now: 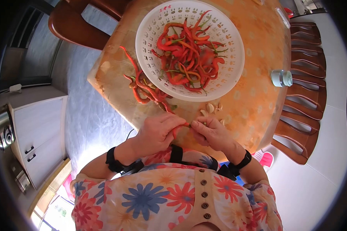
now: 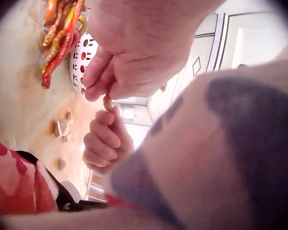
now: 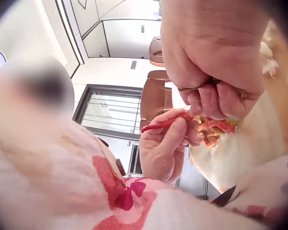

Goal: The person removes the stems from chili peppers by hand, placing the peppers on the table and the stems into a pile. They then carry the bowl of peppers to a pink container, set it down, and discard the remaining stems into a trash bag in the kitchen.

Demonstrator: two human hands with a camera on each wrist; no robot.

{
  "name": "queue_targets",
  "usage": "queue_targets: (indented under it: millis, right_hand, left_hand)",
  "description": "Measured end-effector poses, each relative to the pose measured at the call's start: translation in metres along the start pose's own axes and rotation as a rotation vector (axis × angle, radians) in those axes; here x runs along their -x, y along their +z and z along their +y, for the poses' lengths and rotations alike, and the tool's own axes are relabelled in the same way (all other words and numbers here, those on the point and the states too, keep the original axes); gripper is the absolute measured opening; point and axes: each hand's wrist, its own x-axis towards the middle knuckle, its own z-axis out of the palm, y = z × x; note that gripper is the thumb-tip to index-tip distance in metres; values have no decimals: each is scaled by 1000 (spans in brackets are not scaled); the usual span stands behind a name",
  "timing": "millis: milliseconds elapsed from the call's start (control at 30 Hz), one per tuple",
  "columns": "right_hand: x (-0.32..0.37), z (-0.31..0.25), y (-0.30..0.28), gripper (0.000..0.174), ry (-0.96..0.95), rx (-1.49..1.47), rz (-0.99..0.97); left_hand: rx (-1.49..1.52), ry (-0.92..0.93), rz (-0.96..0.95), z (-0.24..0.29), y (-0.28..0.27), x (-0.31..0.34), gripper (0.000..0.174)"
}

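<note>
My left hand (image 1: 158, 131) grips a red chili pepper (image 3: 165, 123), whose thin tip sticks out past the thumb in the right wrist view. My right hand (image 1: 214, 134) pinches the stem end of that pepper with thumb and forefinger, close beside the left fingertips. A short length of pepper (image 2: 108, 102) bridges the two hands in the left wrist view. Dark green stem bits (image 3: 197, 88) show in the curled right fingers. Just beyond the left hand, several loose red chili peppers (image 1: 137, 82) lie on the table.
A white colander (image 1: 142, 50) holding many red chili peppers (image 1: 189, 54) stands on the table (image 1: 254, 46). Garlic cloves (image 1: 209, 108) lie in front of it. Toward the right edge is a pale blue-capped jar (image 1: 281, 78). Wooden chairs (image 1: 304, 92) line that side.
</note>
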Motion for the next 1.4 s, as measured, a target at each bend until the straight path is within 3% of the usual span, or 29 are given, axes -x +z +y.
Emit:
queue_targets:
  millis: [133,267,333,533,567,633,667,733,767,900,967,1033,1100,1200,1233,1300,1400]
  right_hand:
    - [-3,0,1,30,88,-41,-38]
    - [0,3,8,26,-137,135,-30]
    - [2,2,8,25,-227,173,-25]
    - [6,-18,21,19,-335,309,-109]
    - [5,-18,19,19,-243,200,-170]
    - [0,-15,11,19,-150,96,-232]
    - [-9,-8,1,19,-98,7,-187]
    - [-23,-6,-7,20,-47,-80,-140]
    - [-29,-8,-8,20,-46,-111,-64]
    - [-43,-14,-7,20,-145,-230,61]
    - [-42,-19,-4,19,-147,-243,83]
    - [-40,-19,-8,19,-157,-262,117]
    - [-40,-10,-22,17,-150,-239,-31]
    - [-28,-1,-32,16,-139,-232,-100]
    - [-24,1,-34,16,-145,-239,-89]
    - [-14,-1,-36,14,-300,-168,-250]
    - [4,-19,-37,17,-283,-187,-248]
  left_hand:
    - [86,-34,-32,3,-3,-1,21]
    - [81,-89,-61,0,-2,1,15]
    - [853,-537,-57,-1,1,1,10]
    - [1318,-752,-150,-11,-3,5,12]
    - [1319,-751,-137,-15,-4,7,12]
    - [935,-707,-165,-28,-12,7,21]
    - [936,-705,-159,-35,-16,8,21]
    - [429,-741,24,-44,-26,6,27]
    - [327,-730,59,-43,-30,2,33]
    - [309,-622,126,-50,-26,-3,37]
    - [284,-620,-88,-54,-26,-5,42]
    - [319,-614,-50,-53,-23,-6,43]
    - [355,-604,-26,-49,-24,-8,44]
    - [309,-671,-71,-34,-33,-16,47]
    - [352,-682,-27,-33,-33,-16,48]
    - [396,-686,55,-30,-33,-16,45]
    - [361,-601,150,-35,-36,-17,40]
